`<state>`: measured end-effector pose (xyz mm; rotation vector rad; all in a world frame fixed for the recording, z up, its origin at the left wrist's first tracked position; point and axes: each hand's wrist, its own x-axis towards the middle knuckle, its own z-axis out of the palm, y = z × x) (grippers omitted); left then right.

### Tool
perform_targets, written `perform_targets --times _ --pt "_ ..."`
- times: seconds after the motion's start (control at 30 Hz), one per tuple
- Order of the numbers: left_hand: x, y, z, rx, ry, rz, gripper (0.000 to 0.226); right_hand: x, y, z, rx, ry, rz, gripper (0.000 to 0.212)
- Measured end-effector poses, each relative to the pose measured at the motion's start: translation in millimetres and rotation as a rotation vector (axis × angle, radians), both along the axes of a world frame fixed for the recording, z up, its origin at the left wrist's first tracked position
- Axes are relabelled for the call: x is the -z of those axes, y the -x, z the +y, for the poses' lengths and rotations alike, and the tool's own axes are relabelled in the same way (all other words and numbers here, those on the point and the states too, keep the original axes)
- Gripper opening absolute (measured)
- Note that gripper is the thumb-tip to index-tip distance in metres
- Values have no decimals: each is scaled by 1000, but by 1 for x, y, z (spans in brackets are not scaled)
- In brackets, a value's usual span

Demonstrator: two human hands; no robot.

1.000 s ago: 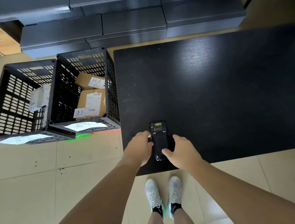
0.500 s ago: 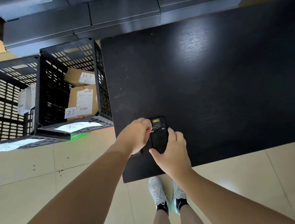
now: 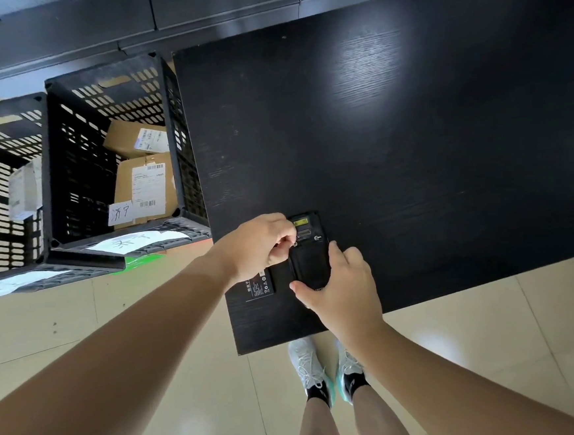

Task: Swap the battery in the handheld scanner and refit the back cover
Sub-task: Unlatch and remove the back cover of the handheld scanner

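My scanner (image 3: 310, 249) is black with a yellow label; black wood-grain table (image 3: 410, 139); black slotted crates (image 3: 111, 94); beige tiled floor (image 3: 172, 398).

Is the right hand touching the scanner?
Touching. Head view: right hand lies over the scanner, thumb and fingers pressed against its lower edges.

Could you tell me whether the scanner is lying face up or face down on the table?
Face down: the scanner shows its plain black back, with a yellow label near its top and no screen or keys.
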<state>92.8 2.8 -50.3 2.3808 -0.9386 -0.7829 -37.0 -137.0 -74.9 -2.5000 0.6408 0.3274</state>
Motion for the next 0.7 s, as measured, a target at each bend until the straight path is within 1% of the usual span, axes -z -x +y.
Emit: perform_targets --times 0.1,0.23,0.37,0.7 --pt "5 -3 2 42 22 -13 28 0 -1 0 -20 9 18 102" --pt "13 -6 4 72 43 -71 23 0 -1 0 -46 29 27 102" --pt "18 -8 5 93 41 -66 30 1 1 2 -57 69 19 103" --pt "21 -9 7 113 108 -90 31 2 1 2 -103 116 18 104"
